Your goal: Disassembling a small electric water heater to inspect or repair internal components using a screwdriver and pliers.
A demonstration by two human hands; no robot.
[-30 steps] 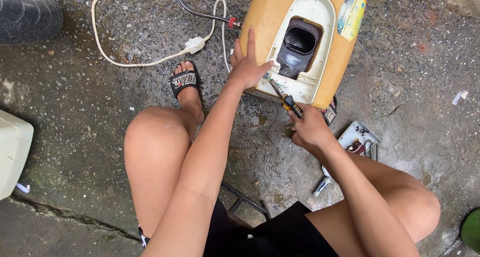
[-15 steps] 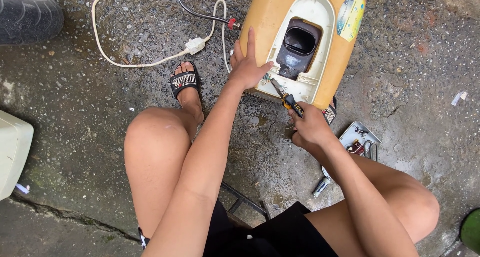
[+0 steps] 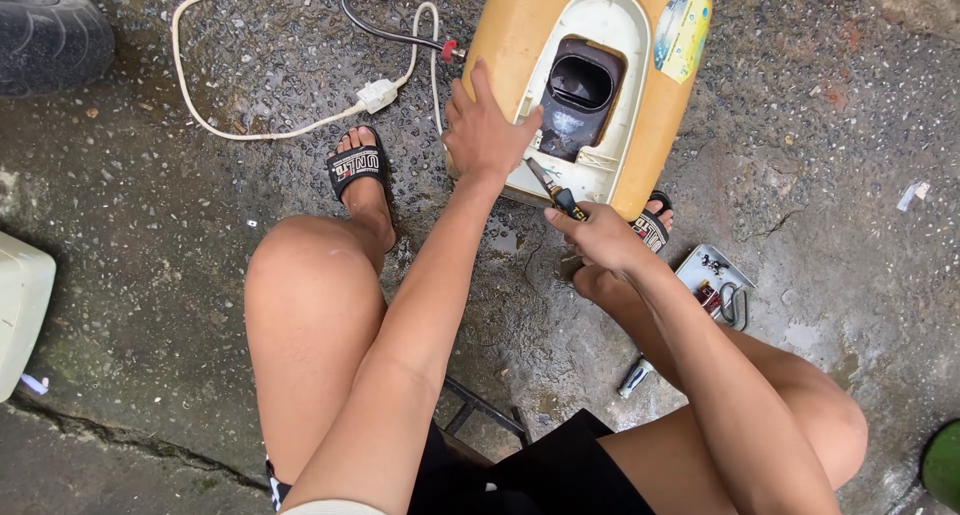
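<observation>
Down on the wet concrete floor (image 3: pixel 150 305) lies a big yellow box with a white middle part (image 3: pixel 590 85), a bit like an old water heater, tipped on its back. It is the biggest thing, and it sits right in front of the person, between their two sandalled feet. The left hand (image 3: pixel 485 130) rests flat and open on the box's near left edge, pressing it down; it grips nothing. That seems smart, because the box could rock. Pushing firmly there should keep it from sliding.

The right hand (image 3: pixel 605 237) is closed around a screwdriver (image 3: pixel 552 188) with a dark handle. The handle is in the grip, and the thin metal tip points up and left, touching the white part's lower rim, just beside the left thumb. To do it well, I think the tip should stay straight in its spot, turned slowly so it cannot slip toward the thumb.

A small grey tray of parts (image 3: pixel 715 280) sits by the right knee.
</observation>
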